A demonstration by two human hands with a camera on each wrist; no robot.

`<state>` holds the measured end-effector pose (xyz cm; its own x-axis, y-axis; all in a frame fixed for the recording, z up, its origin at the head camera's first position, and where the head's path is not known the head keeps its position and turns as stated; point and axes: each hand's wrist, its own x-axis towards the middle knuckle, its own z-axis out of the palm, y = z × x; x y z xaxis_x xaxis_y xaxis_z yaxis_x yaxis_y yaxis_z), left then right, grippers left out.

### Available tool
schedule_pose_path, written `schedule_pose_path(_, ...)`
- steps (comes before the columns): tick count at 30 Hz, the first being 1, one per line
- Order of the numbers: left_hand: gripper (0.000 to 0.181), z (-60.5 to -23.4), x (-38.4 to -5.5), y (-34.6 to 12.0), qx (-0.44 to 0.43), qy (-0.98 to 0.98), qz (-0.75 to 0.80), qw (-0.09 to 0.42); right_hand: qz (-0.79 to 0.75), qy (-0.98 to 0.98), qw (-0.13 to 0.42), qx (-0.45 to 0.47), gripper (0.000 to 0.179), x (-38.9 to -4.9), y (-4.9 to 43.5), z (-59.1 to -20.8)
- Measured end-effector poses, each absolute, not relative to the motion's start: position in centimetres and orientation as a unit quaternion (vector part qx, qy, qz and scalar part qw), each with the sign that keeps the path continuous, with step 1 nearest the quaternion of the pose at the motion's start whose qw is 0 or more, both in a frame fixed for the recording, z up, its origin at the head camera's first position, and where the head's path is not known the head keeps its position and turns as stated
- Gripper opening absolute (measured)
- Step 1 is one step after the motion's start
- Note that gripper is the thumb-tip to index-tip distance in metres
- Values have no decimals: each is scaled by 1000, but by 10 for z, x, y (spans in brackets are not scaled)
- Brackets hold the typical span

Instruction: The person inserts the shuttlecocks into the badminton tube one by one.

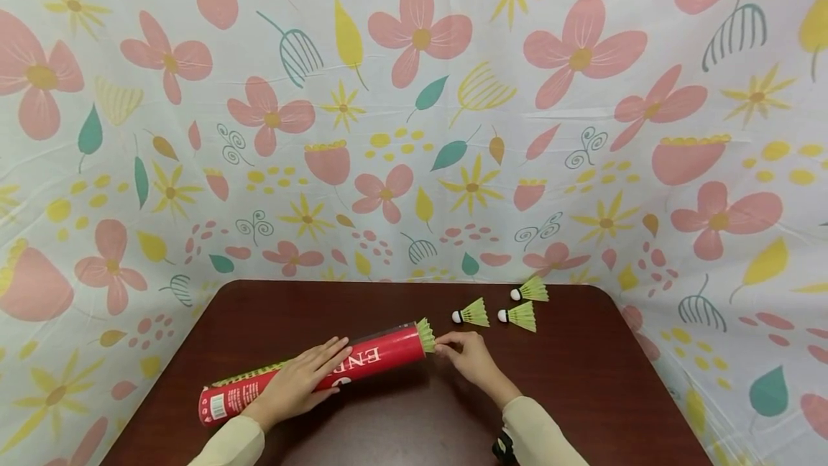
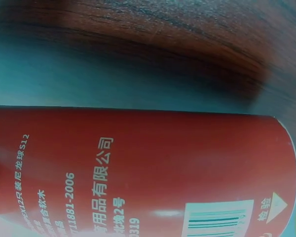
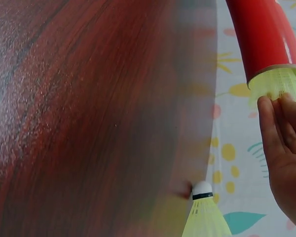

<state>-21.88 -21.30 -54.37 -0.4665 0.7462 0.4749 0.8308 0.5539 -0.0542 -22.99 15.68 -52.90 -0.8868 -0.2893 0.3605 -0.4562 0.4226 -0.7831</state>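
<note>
A red shuttlecock tube (image 1: 391,349) with white lettering lies slanted across the table, its mouth toward the right. My left hand (image 1: 299,380) holds it around the middle, fingers over the top and thumb along the near side. The tube's printed rear part (image 2: 138,163), with a barcode, fills the lower left wrist view. From the mouth sticks the yellow-green skirt of a shuttlecock (image 3: 274,85); its head is hidden inside. My right hand (image 1: 475,362) pinches the skirt's edge between thumb and fingertips (image 3: 267,111).
Three loose shuttlecocks with white heads lie at the back right: one nearest the tube (image 1: 475,313), another beside it (image 1: 520,316), and one near the far edge (image 1: 532,289). The dark wooden table (image 1: 582,380) meets a flower-printed cloth (image 1: 453,164) behind.
</note>
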Motion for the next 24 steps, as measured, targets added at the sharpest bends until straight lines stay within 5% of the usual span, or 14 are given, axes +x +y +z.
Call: schedule_pose_path(24, 90, -543, -217, -211, -467, -847, -96, 234, 467, -852, 95, 217, 8, -230, 133, -528)
